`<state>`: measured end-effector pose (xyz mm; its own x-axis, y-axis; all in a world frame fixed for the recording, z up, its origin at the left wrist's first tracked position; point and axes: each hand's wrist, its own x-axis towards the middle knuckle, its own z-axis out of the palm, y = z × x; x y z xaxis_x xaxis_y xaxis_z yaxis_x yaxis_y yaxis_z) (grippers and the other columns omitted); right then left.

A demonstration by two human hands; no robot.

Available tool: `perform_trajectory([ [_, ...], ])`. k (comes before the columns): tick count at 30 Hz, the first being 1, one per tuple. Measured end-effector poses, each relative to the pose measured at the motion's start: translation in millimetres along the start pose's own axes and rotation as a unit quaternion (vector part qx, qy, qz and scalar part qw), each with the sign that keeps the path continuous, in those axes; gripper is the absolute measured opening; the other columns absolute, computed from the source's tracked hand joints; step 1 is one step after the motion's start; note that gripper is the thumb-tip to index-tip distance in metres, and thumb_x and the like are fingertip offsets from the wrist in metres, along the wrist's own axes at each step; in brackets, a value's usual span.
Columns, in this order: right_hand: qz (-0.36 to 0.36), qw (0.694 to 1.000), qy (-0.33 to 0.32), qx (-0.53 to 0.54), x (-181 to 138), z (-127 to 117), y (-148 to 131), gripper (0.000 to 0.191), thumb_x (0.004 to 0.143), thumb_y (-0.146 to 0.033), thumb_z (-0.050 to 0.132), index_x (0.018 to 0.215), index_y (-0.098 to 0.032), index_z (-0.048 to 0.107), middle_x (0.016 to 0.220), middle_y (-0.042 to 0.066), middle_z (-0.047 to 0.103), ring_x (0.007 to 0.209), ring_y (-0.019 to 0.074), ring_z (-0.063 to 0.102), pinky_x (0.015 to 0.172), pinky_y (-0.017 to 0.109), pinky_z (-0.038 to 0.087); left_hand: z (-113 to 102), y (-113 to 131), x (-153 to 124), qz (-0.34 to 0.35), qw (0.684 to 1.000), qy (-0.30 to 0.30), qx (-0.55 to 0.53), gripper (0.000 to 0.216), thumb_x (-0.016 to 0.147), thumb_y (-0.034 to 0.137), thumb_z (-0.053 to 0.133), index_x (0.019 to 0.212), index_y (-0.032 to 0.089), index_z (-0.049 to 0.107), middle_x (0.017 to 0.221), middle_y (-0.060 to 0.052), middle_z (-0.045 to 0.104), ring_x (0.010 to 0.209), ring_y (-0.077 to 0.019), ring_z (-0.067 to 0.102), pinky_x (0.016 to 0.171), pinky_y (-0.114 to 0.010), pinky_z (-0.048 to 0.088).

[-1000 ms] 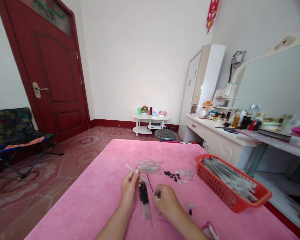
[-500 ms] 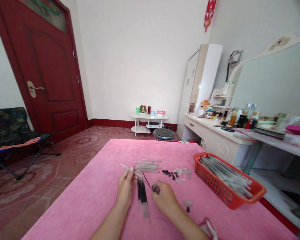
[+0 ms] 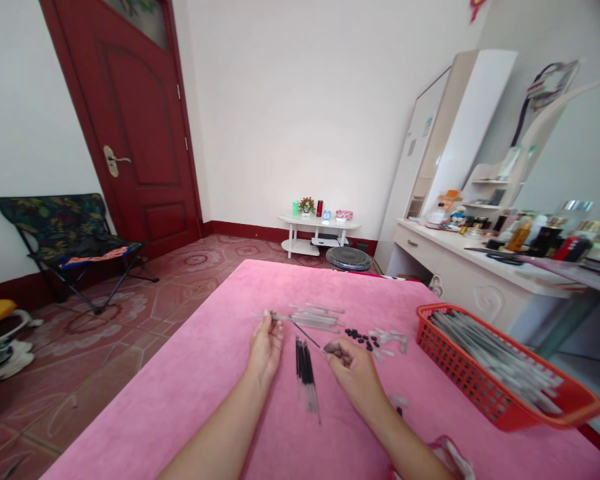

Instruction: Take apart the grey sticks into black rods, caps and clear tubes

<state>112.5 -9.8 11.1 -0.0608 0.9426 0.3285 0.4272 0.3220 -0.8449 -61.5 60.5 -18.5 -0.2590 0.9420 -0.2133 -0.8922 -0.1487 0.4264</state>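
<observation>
Left hand (image 3: 267,348) pinches a pale tube (image 3: 281,317), right hand (image 3: 353,370) a dark rod (image 3: 307,335), the surface (image 3: 180,387) spreading to its edge at lower left.

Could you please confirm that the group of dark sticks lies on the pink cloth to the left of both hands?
Not quite: the head view shows the dark sticks lying between the left hand and the right hand; they do lie on the pink cloth.

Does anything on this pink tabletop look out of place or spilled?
Slightly, yes: a pale bit and a small black bit lie beside the right forearm, apart from the clustered black pieces and clear pieces left of the red basket. They look like strays; no spill is obvious.
</observation>
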Motion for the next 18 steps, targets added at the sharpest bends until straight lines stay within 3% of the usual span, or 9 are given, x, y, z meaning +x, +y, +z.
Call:
perform_trajectory([
  [12,-0.006,1.0,-0.002,0.006,0.1,-1.1,1.5,0.016,0.069,-0.014,0.045,0.072,-0.014,0.06,0.067,0.002,0.062,0.064,0.0147,0.056,0.059,0.023,0.042,-1.1,1.6,-0.1,0.012,1.0,0.009,0.003,0.006,0.08,0.011,0.056,0.077,0.011,0.061,0.066,-0.001,0.063,0.05,-0.0039,0.057,0.048,-0.012,0.049],
  [18,0.004,1.0,-0.004,-0.03,2.5,-5.0,-0.2,0.018,0.068,-0.013,0.044,0.07,-0.014,0.062,0.062,0.001,0.06,0.057,0.0131,0.053,0.054,0.022,0.039,0.7,0.5,-8.1,0.029,0.995,-0.051,0.086,0.012,0.071,0.018,0.066,0.081,0.011,0.062,0.065,0.0,0.062,0.051,-0.0051,0.057,0.045,-0.012,0.048],
])
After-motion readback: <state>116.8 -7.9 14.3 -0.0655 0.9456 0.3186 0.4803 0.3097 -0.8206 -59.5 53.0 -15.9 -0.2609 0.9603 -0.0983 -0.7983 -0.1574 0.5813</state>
